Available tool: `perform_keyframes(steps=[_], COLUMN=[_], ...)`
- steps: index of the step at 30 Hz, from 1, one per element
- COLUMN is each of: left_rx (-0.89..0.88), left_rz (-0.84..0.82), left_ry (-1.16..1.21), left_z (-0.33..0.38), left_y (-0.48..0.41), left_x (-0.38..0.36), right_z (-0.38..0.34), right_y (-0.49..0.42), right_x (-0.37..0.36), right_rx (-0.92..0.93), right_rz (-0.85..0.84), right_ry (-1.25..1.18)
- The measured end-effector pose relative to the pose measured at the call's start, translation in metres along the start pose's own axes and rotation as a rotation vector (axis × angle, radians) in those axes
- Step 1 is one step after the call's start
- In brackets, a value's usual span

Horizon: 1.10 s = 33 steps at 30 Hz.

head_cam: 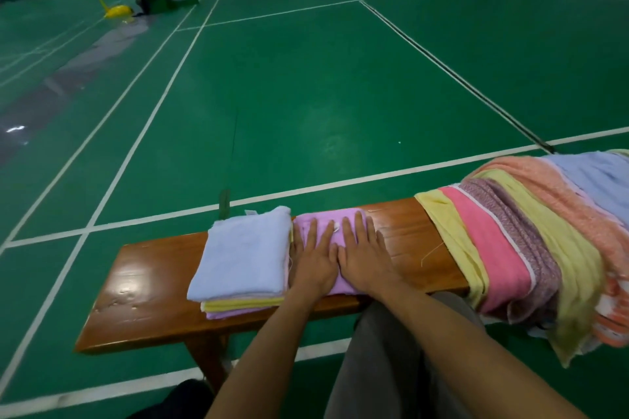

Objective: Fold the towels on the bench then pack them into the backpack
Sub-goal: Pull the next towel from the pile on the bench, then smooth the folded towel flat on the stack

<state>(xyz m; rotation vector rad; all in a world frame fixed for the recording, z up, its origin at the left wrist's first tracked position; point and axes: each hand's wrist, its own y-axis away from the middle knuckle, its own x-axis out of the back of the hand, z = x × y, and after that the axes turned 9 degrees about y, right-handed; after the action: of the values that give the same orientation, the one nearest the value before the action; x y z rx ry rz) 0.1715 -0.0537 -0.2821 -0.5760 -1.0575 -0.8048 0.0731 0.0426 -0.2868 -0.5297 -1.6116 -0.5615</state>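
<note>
My left hand [315,264] and right hand [366,257] press flat, fingers straight, on the soft folded purple towel [326,226]; glossy wooden bench [408,235] lies bare just right.

We see a glossy brown wooden bench [153,286] standing on a green court floor [306,95] marked with white lines. On its top, left of the middle, sits a stack of folded towels [243,265] (a pale blue one on top, then yellow and lilac edges showing beneath). Just beside the stack, to its right, lies a folded lilac towel [328,224], flat on the wood. Further right, past a bare strip of bench, a heap of unfolded towels [531,248] drapes across the seat and hangs over its near edge: yellow, pink, mottled purple, orange and light blue.
</note>
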Motion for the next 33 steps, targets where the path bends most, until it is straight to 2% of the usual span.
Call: perform_keyframes(steps=[9, 16, 19, 23, 27, 33], left_rx=[0.035, 0.108, 0.127, 0.019, -0.047, -0.15], left_rz=[-0.025, -0.261, -0.301, -0.322, -0.319, -0.295], left_ry=[0.015, 0.007, -0.005, 0.033, 0.059, 0.083], left_z=[-0.006, 0.009, 0.036, 0.083, 0.128, 0.172], left_y=[-0.002, -0.007, -0.007, -0.002, 0.007, -0.007], left_x=[-0.01, 0.02, 0.044, 0.062, 0.07, 0.048], right_z=[0.0, 0.006, 0.017, 0.028, 0.054, 0.103], right_y=[-0.006, 0.003, 0.011, 0.037, 0.066, 0.087], right_x=[-0.002, 0.036, 0.064, 0.103, 0.128, 0.137], right_rx=[0.007, 0.035, 0.025, -0.013, -0.06, -0.115], right_rz=[-0.021, -0.195, -0.14, -0.072, -0.028, -0.004], right_ry=[0.007, 0.01, 0.035, -0.024, 0.062, 0.053])
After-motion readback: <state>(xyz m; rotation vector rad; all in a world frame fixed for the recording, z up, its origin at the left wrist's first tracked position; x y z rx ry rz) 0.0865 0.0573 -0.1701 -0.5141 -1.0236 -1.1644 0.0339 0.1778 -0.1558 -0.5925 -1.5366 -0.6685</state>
